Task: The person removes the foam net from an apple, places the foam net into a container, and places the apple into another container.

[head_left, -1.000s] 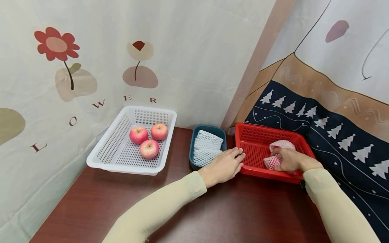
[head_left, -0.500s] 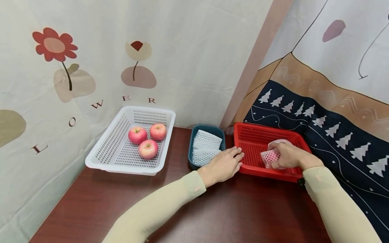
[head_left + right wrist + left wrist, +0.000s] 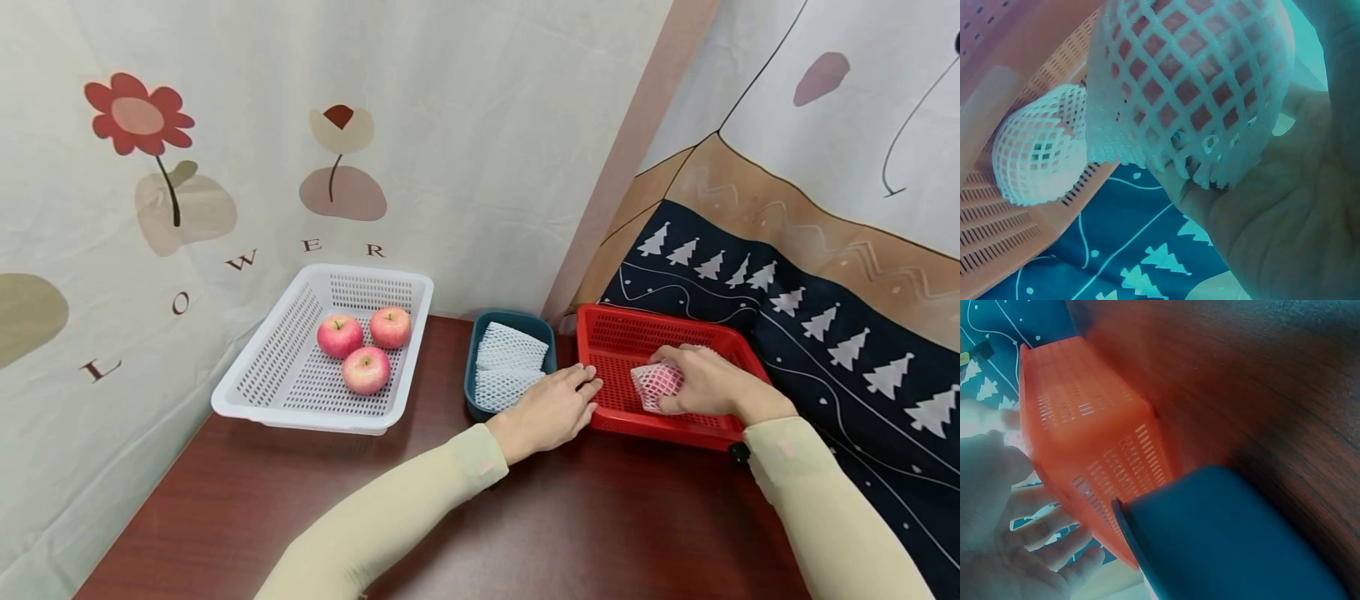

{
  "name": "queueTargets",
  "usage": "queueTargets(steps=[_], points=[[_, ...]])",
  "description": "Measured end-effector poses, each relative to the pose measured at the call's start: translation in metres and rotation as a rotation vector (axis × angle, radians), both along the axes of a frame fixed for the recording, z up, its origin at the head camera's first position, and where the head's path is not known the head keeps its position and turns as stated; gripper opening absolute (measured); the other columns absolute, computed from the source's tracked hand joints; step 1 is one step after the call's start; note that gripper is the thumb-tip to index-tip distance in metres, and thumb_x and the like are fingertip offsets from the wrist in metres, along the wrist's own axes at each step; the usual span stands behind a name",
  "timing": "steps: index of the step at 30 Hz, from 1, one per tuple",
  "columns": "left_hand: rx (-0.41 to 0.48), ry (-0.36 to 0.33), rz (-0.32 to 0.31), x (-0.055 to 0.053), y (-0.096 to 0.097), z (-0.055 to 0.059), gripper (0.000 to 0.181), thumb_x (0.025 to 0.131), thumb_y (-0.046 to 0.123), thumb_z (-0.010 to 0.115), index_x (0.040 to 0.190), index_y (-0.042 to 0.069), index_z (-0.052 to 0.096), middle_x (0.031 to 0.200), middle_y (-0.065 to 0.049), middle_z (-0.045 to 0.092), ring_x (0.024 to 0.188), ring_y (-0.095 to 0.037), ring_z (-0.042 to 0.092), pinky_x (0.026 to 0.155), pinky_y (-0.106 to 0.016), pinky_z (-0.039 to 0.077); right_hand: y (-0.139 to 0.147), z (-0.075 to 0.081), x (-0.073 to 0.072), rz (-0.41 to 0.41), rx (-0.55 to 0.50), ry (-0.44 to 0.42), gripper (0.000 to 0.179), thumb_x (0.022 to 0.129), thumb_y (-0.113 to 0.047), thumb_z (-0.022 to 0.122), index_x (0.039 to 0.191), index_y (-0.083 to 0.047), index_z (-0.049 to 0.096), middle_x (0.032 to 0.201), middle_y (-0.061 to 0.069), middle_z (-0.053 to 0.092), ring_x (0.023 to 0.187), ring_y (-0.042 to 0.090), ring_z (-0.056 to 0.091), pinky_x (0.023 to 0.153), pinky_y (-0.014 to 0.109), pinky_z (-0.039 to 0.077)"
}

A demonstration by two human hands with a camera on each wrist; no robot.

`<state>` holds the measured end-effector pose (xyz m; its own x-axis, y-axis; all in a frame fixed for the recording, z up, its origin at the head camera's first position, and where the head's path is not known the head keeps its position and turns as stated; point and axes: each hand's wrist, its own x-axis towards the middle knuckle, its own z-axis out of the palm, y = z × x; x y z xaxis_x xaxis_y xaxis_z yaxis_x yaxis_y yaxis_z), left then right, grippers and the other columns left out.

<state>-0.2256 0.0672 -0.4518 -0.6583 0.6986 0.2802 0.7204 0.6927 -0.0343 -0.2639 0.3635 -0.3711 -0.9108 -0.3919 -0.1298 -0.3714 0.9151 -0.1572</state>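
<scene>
Head view: toward the left side of a red perforated plastic basket (image 3: 637, 424), the left hand (image 3: 550, 410) is extended over a dark reddish-brown table (image 3: 585, 525), its fingers straightened and nothing held. Inside the basket, a round reddish fruit in a pale foam-net sleeve (image 3: 657, 382) is gripped between the thumb and fingers of the right hand (image 3: 705, 383). Farther left, white foam nets (image 3: 512, 346) are kept in a dark teal plastic tub (image 3: 517, 317), and three pinkish-red apples (image 3: 366, 371) in a white perforated plastic basket (image 3: 232, 406).

Settling of the sleeved fruit appears to be in hand; a light, steady hold and clean release would be called for. Only in the right wrist view is a second rounded foam net (image 3: 1041, 150) clearly shown, its contents uncertain.
</scene>
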Motion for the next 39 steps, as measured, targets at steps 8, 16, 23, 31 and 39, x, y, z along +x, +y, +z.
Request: queueTargets(steps=[8,16,23,31,39], points=[[0.003,0.012,0.001,0.0,0.0,-0.001,0.052,0.124,0.037,0.052,0.168,0.011,0.063,0.175,-0.011,0.062,0.164,-0.027,0.061,0.141,-0.036,0.042,-0.009,0.004,0.006,0.018,-0.018,0.063,0.069,0.084,-0.037,0.096,0.144,-0.016,0.072,0.128,0.018,0.074,0.105,0.032,0.069,0.088,0.052,0.063],[-0.005,-0.037,0.034,0.002,-0.001,-0.001,0.056,0.123,0.04,0.051,0.173,0.014,0.058,0.181,-0.008,0.056,0.169,-0.026,0.055,0.139,-0.044,0.046,-0.017,0.006,0.012,0.02,-0.049,0.106,0.073,0.084,-0.036,0.096,0.149,-0.016,0.069,0.136,0.022,0.073,0.11,0.035,0.071,0.093,0.062,0.068],[-0.036,-0.102,0.064,0.006,-0.003,0.001,0.062,0.123,0.047,0.051,0.177,0.017,0.052,0.186,-0.005,0.048,0.174,-0.027,0.046,0.14,-0.054,0.044,-0.024,0.01,0.019,0.007,-0.08,0.133,0.078,0.085,-0.039,0.097,0.152,-0.015,0.066,0.146,0.026,0.068,0.116,0.04,0.072,0.096,0.066,0.07],[-0.011,-0.152,0.072,0.007,-0.006,0.001,0.065,0.121,0.05,0.054,0.179,0.02,0.049,0.189,-0.004,0.043,0.177,-0.029,0.042,0.141,-0.058,0.043,-0.03,0.011,0.025,0.007,-0.104,0.183,0.077,0.087,-0.038,0.095,0.154,-0.016,0.065,0.152,0.028,0.066,0.121,0.045,0.072,0.102,0.072,0.068],[0.027,-0.2,0.083,0.01,-0.015,0.004,0.069,0.119,0.051,0.058,0.181,0.022,0.044,0.191,-0.005,0.039,0.178,-0.031,0.038,0.142,-0.059,0.041,-0.036,0.01,0.03,0.006,-0.136,0.219,0.074,0.089,-0.037,0.093,0.155,-0.018,0.066,0.154,0.027,0.067,0.124,0.046,0.072,0.103,0.075,0.066]])
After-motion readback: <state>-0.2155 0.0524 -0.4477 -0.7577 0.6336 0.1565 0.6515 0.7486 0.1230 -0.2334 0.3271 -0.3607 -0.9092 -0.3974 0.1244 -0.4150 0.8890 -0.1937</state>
